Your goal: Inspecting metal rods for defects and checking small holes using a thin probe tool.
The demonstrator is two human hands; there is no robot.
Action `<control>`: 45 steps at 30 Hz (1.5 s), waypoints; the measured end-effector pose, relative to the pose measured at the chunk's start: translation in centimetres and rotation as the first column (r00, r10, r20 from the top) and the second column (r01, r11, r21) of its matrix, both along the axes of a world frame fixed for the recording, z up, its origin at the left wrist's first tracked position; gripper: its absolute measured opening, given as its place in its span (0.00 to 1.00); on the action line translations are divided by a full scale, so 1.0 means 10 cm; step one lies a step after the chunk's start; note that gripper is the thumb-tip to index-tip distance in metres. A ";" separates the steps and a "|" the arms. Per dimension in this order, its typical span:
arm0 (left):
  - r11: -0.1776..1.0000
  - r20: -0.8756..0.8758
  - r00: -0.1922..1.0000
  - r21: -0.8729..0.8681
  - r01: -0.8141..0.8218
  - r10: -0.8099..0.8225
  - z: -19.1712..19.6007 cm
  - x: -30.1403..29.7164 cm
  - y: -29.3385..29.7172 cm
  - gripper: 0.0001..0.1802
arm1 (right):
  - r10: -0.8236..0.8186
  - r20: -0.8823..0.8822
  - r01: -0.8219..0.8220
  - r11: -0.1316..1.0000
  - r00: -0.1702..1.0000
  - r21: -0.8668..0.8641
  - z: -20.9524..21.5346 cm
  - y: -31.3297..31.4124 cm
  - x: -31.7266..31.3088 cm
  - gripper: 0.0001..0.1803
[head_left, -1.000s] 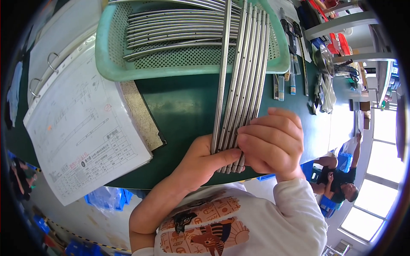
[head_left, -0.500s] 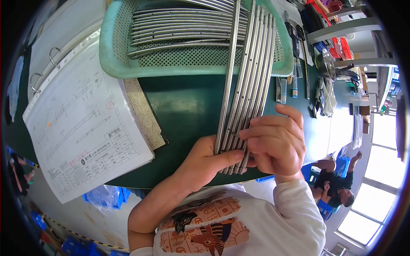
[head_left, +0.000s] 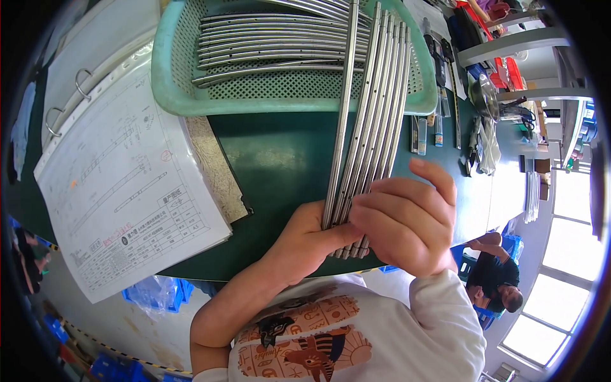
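Note:
A fanned bundle of several long, shiny metal tubes (head_left: 364, 121) with small holes along their sides slants up from my hands. Its far ends lie over a pale green plastic basket (head_left: 254, 108). My left hand (head_left: 304, 245) is wrapped around the near ends, with its thumb across the top. One tube stands slightly apart on the left of the bundle. Against the tubes, just beside my left thumb, my right hand (head_left: 407, 223) is curled, its little finger raised. Its fingertips are hidden, and what they pinch, if anything, does not show. More metal tubes (head_left: 280, 46) lie crosswise in the basket.
On the left, an open ring binder with drawing sheets (head_left: 137, 184) rests on the green table (head_left: 267, 153). Calipers (head_left: 439, 54), small bottles (head_left: 439, 130) and gloves (head_left: 487, 149) lie to the right. Beyond the table, a person (head_left: 496, 274) sits near the windows.
My right hand has turned over and shifted slightly left, so its fingers now cover the spot by my left thumb. The bundle has barely moved. The seated person has changed posture.

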State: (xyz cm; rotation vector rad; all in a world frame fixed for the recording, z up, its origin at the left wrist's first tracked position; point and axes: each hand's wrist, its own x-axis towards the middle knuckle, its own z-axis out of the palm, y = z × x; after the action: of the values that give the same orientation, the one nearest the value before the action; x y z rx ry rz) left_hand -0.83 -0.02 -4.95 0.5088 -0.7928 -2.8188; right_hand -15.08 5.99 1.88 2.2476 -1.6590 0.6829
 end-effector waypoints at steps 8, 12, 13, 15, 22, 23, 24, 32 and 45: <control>1.000 0.011 1.000 -0.025 0.005 -0.004 -0.01 -0.03 0.02 0.08 | 0.011 -0.032 -0.009 0.999 0.999 0.053 -0.05 -0.02 -0.06 0.05; 1.000 -0.015 1.000 0.015 0.024 -0.024 0.02 -0.03 -0.01 0.11 | 0.023 -0.023 -0.023 1.000 0.999 0.015 -0.05 -0.02 -0.08 0.06; 0.998 -0.030 0.999 0.045 0.043 -0.042 0.03 -0.03 -0.02 0.12 | 0.029 -0.004 -0.029 0.999 1.000 -0.028 -0.04 -0.02 -0.09 0.08; 0.999 -0.001 1.000 0.031 0.020 -0.020 0.06 -0.03 -0.01 0.13 | 0.031 0.035 -0.029 0.999 0.999 -0.046 -0.02 0.04 -0.08 0.07; 0.999 0.002 1.000 0.033 0.021 -0.021 0.10 -0.04 -0.03 0.14 | 0.050 0.186 -0.033 0.995 0.981 -0.092 -0.04 0.01 -0.11 0.08; 0.999 0.003 1.000 0.034 0.021 -0.021 0.10 -0.04 -0.02 0.14 | 0.050 0.188 -0.033 0.995 0.981 -0.091 -0.04 0.01 -0.10 0.08; 1.000 0.009 1.000 0.022 0.005 -0.006 0.10 -0.04 -0.01 0.12 | 0.022 0.206 -0.012 0.999 0.978 -0.049 -0.04 0.02 -0.10 0.07; 1.000 0.008 1.000 0.025 -0.008 0.008 0.05 -0.04 0.01 0.12 | 0.043 0.083 -0.033 0.993 0.996 -0.117 -0.06 -0.01 -0.08 0.10; 1.000 0.013 1.000 -0.005 0.011 -0.011 0.05 -0.01 0.00 0.14 | 0.042 0.173 -0.022 0.993 0.984 -0.117 0.02 0.03 -0.04 0.09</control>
State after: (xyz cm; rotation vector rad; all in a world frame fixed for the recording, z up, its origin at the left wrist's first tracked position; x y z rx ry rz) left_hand -0.90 -0.05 -4.44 0.5245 -0.8072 -2.8255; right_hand -15.52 6.27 2.03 2.1923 -1.6178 0.9840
